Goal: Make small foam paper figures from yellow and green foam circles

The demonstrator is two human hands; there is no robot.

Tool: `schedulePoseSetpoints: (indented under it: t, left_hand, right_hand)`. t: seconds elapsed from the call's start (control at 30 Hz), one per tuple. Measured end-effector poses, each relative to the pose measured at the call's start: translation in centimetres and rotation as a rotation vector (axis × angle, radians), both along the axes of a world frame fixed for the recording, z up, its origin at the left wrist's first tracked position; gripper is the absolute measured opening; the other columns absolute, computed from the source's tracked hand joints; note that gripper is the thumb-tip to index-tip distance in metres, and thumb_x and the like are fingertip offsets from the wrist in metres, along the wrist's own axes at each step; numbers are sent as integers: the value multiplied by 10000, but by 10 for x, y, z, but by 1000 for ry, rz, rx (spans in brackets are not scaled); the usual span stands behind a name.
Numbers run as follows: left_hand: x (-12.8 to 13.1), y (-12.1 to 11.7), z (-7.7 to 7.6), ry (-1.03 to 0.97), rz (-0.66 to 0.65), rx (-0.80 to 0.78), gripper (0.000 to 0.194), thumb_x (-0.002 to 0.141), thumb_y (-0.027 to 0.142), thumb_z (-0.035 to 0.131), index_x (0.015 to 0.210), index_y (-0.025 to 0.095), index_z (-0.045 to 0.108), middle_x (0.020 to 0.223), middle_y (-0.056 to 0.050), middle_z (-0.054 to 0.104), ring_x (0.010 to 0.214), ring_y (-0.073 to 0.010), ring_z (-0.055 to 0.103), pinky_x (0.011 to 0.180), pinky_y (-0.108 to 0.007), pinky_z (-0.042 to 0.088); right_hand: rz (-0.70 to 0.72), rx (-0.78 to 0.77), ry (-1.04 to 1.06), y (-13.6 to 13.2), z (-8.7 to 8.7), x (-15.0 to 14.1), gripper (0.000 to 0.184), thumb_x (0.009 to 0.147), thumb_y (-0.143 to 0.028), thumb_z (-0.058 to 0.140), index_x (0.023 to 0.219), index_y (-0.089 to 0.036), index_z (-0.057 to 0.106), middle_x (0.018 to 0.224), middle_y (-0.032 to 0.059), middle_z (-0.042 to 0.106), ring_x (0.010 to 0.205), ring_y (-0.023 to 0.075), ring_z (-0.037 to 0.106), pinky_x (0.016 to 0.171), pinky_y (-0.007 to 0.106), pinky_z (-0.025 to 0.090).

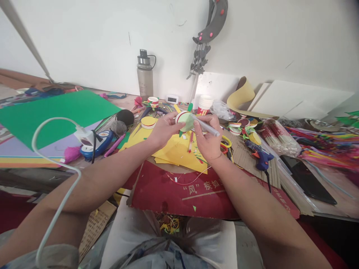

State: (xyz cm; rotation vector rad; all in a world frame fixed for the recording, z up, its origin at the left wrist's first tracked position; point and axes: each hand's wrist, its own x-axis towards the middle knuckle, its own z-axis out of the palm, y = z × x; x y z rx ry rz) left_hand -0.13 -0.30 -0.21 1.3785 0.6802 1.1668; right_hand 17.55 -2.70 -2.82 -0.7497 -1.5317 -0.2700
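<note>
My left hand (163, 130) grips a small round paper craft (184, 118) by its edge. The craft has a pale green face, a white and red rim, and green and yellow strips sticking out. My right hand (209, 137) has its fingers closed round a whitish translucent rod (208, 127), whose inner end meets or overlaps the craft; whether it touches cannot be made out. Both hands are raised over yellow paper sheets (168, 151) scattered with green and red scraps. Beside the left hand lies a similar round piece with a yellow top (148, 122).
Scissors (226, 144) and a blue glue gun (263, 160) lie at right, near a black phone (307, 179). A water bottle (145, 76) and paper cups (205, 104) stand behind. Green sheet (58, 116), yarn (125, 117) and a white cable (60, 216) are at left.
</note>
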Motion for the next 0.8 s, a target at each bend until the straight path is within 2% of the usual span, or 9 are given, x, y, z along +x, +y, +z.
schedulePoseSetpoints:
  t: [0.17,0.4,0.63,0.8]
  left_hand:
    - [0,0,1,-3,20,-7,367,804,222,853,1157,164,771,962,-47,795,799,-122,701,719,-247,559]
    - [0,2,0,-13,12,12,428,812,258,846,1222,171,756,1034,-65,815,846,-141,723,737,-259,577]
    - [-1,1,2,-17,31,19,417,818,249,848,1217,158,765,1041,-65,815,873,-146,734,760,-268,586]
    - [-2,0,3,-26,37,15,422,812,272,864,1207,156,772,1002,-58,807,871,-147,732,766,-275,592]
  right_hand:
    - [15,24,10,-1,1,-1,70,1083,-340,631,1067,-278,660,954,7,711,844,184,706,763,373,601]
    - [58,-48,44,-1,1,1,125,1085,-395,628,1069,-272,646,968,12,691,855,194,699,782,393,595]
    - [-21,6,34,-1,2,-2,130,1089,-385,625,1043,-268,658,934,3,698,823,180,692,755,380,588]
    - [3,34,30,-2,3,-2,76,1076,-324,649,1048,-254,662,938,-7,702,825,163,690,756,349,570]
